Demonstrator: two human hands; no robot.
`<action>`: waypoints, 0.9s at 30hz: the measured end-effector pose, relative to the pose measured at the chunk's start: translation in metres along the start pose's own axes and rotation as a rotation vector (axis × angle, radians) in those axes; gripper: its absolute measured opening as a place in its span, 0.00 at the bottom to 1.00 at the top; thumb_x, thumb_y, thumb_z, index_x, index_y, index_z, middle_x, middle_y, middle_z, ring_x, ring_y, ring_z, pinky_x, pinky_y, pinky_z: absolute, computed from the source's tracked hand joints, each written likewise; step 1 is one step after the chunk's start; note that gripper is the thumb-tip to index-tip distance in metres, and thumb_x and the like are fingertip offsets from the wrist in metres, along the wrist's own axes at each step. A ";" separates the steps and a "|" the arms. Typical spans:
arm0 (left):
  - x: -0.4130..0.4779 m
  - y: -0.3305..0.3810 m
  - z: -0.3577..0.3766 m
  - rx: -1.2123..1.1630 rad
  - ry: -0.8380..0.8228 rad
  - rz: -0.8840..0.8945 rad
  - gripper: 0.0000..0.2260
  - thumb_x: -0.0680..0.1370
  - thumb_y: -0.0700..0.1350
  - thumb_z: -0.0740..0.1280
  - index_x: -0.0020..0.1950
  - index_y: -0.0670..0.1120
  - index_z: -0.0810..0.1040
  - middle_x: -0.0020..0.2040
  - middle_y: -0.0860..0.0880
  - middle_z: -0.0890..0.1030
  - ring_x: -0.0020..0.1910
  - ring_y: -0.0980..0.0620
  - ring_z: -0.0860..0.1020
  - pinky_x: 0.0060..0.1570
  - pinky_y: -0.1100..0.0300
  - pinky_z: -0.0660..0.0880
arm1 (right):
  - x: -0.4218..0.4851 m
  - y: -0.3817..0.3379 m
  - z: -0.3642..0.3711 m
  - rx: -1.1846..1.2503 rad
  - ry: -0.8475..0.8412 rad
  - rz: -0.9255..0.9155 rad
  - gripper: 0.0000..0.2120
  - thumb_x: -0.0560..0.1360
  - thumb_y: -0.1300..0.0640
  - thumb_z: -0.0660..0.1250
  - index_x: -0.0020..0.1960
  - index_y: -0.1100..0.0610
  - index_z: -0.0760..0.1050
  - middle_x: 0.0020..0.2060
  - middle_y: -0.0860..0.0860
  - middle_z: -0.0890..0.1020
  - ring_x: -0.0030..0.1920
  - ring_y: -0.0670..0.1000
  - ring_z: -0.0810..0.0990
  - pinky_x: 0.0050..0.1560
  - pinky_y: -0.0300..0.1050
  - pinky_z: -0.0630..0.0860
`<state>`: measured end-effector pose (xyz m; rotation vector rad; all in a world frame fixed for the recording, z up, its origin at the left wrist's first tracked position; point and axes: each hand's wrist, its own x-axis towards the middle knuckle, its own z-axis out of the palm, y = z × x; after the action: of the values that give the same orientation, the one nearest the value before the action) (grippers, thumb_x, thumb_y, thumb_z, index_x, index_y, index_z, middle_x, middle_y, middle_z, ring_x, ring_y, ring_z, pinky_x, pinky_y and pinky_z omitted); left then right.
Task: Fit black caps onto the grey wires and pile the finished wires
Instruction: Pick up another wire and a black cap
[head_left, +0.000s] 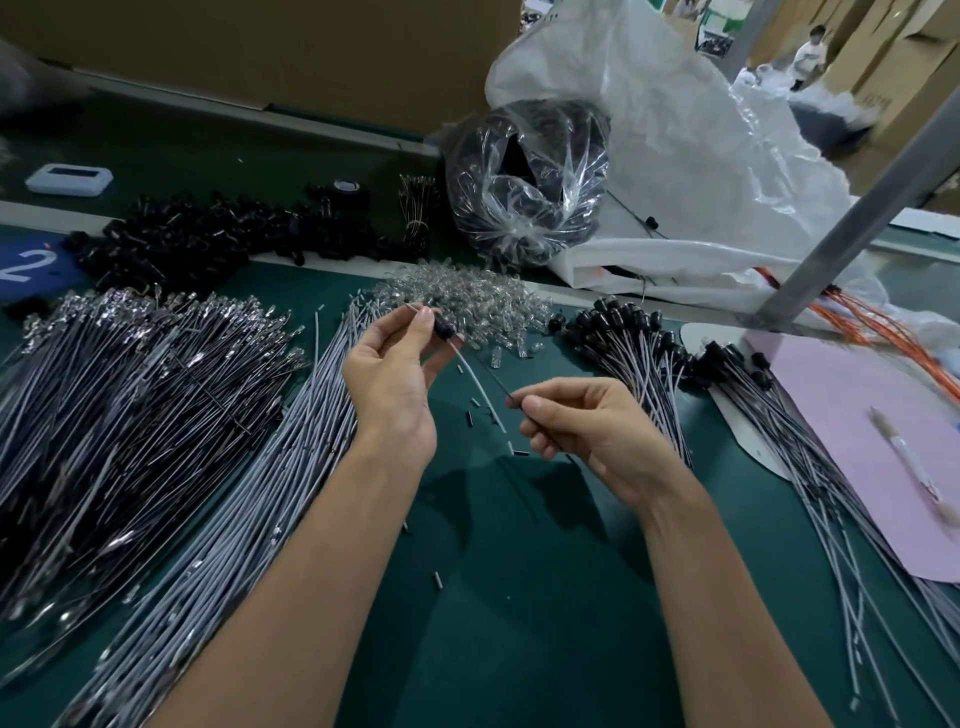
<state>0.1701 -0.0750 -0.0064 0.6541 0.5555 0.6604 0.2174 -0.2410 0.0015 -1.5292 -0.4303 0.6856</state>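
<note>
From the head camera, both bare hands are raised over the green table (519, 597), near the middle of the scene. The left hand (389, 384) is palm-up with its fingers curled, the thumb and fingertips pinching a black cap (443, 329) at the far end of a grey wire (480, 387). The wire curves down from the cap towards the table between the two hands. The right hand (592, 426), lower and to the right, has its fingers folded in and pinches a thin dark strand (501, 388) between thumb and forefinger. The blur makes it hard to tell whether this strand belongs to the same wire.

To the left lies a broad heap of uncapped grey wires (291, 467), with a darker bundle with metal tips (130, 389) further left. A mound of clear plastic pieces (467, 301) sits just beyond the left hand, and loose black caps (208, 234) are heaped at the far left. To the right, the pile of capped wires (639, 353) fans out beside a pink sheet (857, 415) with a pen (909, 467) on it.
</note>
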 end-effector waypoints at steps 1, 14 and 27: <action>0.001 0.000 -0.001 -0.009 0.004 0.007 0.05 0.77 0.34 0.68 0.45 0.42 0.78 0.42 0.47 0.81 0.39 0.54 0.81 0.41 0.61 0.80 | -0.003 0.000 -0.001 -0.043 0.003 0.020 0.07 0.67 0.60 0.73 0.45 0.59 0.86 0.34 0.56 0.83 0.32 0.48 0.80 0.34 0.36 0.77; -0.002 0.002 -0.003 0.053 -0.097 -0.097 0.03 0.77 0.34 0.67 0.46 0.41 0.79 0.43 0.45 0.81 0.39 0.52 0.82 0.36 0.64 0.80 | -0.092 -0.055 -0.097 -0.331 0.541 -0.129 0.07 0.71 0.67 0.69 0.46 0.60 0.84 0.31 0.53 0.83 0.29 0.45 0.79 0.31 0.33 0.77; -0.007 -0.010 -0.002 0.245 -0.207 -0.177 0.04 0.74 0.34 0.70 0.48 0.39 0.81 0.42 0.44 0.84 0.38 0.51 0.83 0.35 0.63 0.80 | 0.041 -0.076 -0.217 -1.232 0.829 -0.132 0.08 0.75 0.63 0.68 0.51 0.61 0.84 0.48 0.60 0.84 0.44 0.53 0.75 0.48 0.45 0.69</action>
<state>0.1679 -0.0852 -0.0130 0.8803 0.4986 0.3559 0.3995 -0.3724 0.0654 -2.7000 -0.2928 -0.4982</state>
